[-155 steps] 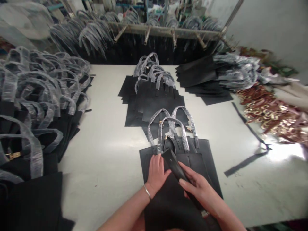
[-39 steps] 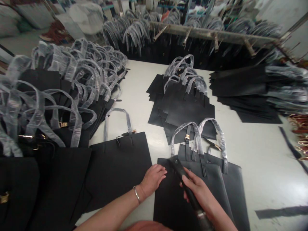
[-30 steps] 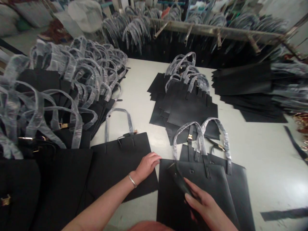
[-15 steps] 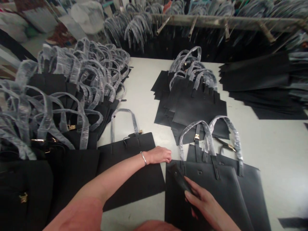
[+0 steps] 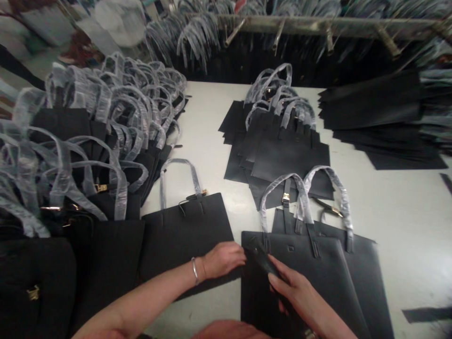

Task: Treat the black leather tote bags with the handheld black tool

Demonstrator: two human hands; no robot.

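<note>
A black tote bag with plastic-wrapped handles lies flat in front of me, over a second black bag. My right hand is wrapped round a long dark tool, whose wide end rests over the upper left part of the top bag; its exact kind does not show. At that bag's left edge is my left hand, fingers curled together. Whatever its fingertips pinch is hidden. Under my left forearm lies another black tote bag with a wrapped handle and a gold clasp.
Many black bags with wrapped handles are heaped at the left. A fanned pile of black bags lies mid-table, and stacked black pieces lie at the right. Behind the white table runs a rail hung with more bags.
My left hand has moved down along the bag's left edge from its top corner. My right hand still holds the dark tool in nearly the same place. The whole view has shifted slightly.
</note>
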